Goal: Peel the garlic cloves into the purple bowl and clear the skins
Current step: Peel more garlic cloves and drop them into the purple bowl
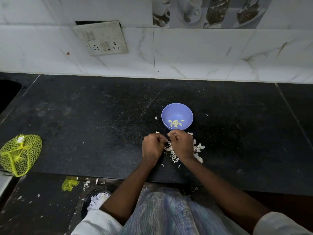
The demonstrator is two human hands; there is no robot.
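Garlic cloves (176, 123), pale yellow and peeled, lie in the purple bowl (177, 116) on the black worktop (101, 124). Just before it, left hand (152, 146) and right hand (182, 145) curl their fingers tight together over papery white skins (198, 148); what they pinch is hidden.

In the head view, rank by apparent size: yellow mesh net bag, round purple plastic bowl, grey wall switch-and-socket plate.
Largest to smallest:
1. grey wall switch-and-socket plate
2. yellow mesh net bag
3. round purple plastic bowl
The first two look close; wide-angle distortion makes their order unsure.
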